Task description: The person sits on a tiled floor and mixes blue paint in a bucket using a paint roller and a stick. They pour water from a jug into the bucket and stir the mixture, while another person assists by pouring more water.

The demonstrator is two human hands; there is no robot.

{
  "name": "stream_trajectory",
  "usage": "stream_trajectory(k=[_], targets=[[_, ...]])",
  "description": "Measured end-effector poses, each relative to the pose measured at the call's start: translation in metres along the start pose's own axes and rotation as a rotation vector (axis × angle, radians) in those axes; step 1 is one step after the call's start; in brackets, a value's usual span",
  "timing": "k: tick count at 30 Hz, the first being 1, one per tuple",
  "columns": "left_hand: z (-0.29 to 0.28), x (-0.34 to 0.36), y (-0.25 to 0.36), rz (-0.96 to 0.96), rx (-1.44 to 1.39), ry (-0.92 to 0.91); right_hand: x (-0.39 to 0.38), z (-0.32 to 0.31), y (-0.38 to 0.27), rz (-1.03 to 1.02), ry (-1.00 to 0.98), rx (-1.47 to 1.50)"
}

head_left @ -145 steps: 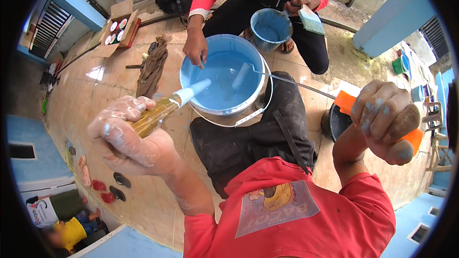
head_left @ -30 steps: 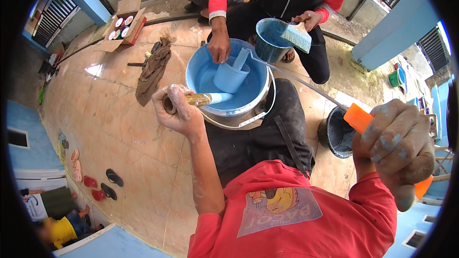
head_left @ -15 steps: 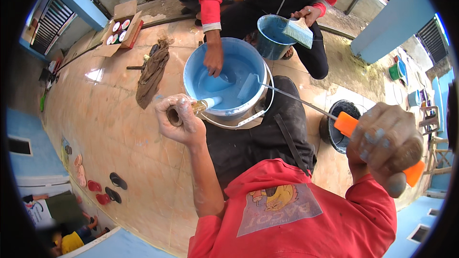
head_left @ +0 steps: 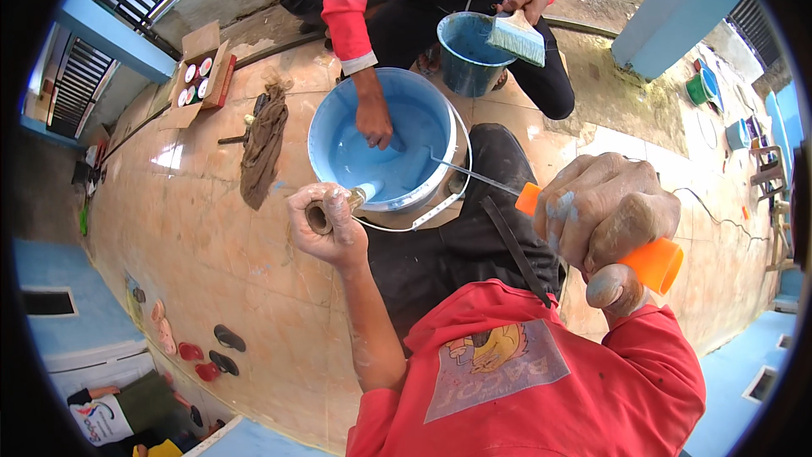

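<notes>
My left hand [head_left: 328, 224], smeared with pale paint, is closed round the wooden handle of a paintbrush [head_left: 365, 193]. Its paint-coated bristles hang over the near rim of a large bucket [head_left: 336, 108] of light blue paint. In my right hand [head_left: 607, 210] is the orange handle of a paint roller [head_left: 664, 264]; its metal rod reaches into the bucket, and the roller's head is down at the paint, hard to make out. Opposite me, another person's hand [head_left: 373, 121] reaches into the same bucket. That person's other hand [head_left: 526, 4] holds a wide brush [head_left: 517, 37] beside a smaller dark green bucket [head_left: 463, 74].
A brown cloth [head_left: 264, 148] lies on the tiled floor left of the bucket. Farther off stands an open cardboard box [head_left: 222, 80] with several cans. Sandals [head_left: 228, 338] lie at the lower left. A blue pillar [head_left: 677, 17] rises at the right.
My right hand has moved left and toward the bucket with the roller, whose head sits lower in the paint. The other person's hand has shifted slightly inside the bucket. My left hand keeps the paintbrush.
</notes>
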State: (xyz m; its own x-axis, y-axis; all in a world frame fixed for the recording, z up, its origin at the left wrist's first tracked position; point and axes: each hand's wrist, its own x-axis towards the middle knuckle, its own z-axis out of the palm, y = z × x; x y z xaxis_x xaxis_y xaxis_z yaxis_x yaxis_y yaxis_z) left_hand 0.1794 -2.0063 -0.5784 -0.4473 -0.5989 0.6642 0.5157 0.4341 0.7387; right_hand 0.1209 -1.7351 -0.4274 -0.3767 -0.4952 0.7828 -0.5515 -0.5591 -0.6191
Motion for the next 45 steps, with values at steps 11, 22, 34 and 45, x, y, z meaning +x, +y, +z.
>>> stream_trajectory(k=[11,22,34,45], targets=[[0.0,-0.008,-0.008,-0.049,-0.065,0.009,-0.012,-0.002,0.009,-0.125,0.084,0.069],[-0.001,0.002,0.0,0.096,0.036,-0.006,-0.01,-0.008,0.005,-0.081,0.039,0.022],[0.005,0.008,0.01,0.039,-0.02,-0.019,-0.015,0.022,0.036,-0.002,0.26,-0.094],[0.006,0.005,0.009,-0.026,-0.056,-0.037,-0.028,0.034,0.054,-0.006,0.282,-0.118]])
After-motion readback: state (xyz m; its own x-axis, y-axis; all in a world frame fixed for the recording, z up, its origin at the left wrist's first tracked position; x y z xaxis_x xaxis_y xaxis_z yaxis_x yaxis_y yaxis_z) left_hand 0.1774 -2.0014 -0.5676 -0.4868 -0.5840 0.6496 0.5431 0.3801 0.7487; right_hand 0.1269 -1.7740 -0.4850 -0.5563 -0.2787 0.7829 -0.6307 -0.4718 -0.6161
